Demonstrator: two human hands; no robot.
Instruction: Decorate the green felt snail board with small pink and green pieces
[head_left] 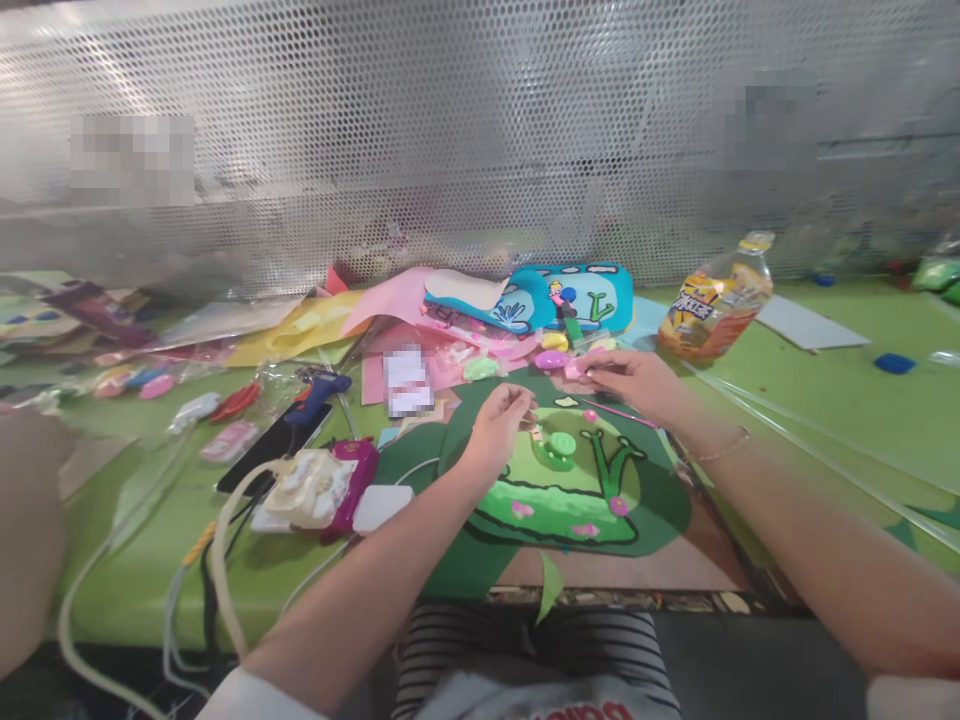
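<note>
A green foam picture (555,515) lies in front of me, with a green snail figure (559,450), a forked plant (613,462) and several pink flowers (619,506) on it. My left hand (501,428) hovers over its upper left part, close to the snail's head, fingers pinched together; what they hold, if anything, is too small to name. Beyond the picture's top edge, my right hand (636,382) pinches at a pink lump of modelling clay (575,367). Beside that lump are purple clay (551,360), yellow clay (556,342) and green clay (480,369).
Behind stands a blue foam picture (619,300) against a perforated metal screen (465,130). A bottle (712,305) stands at right. Leftward lie a glue gun (316,397), a phone (251,465), a power strip (319,490) and cables. Another person's arm (30,540) enters at far left.
</note>
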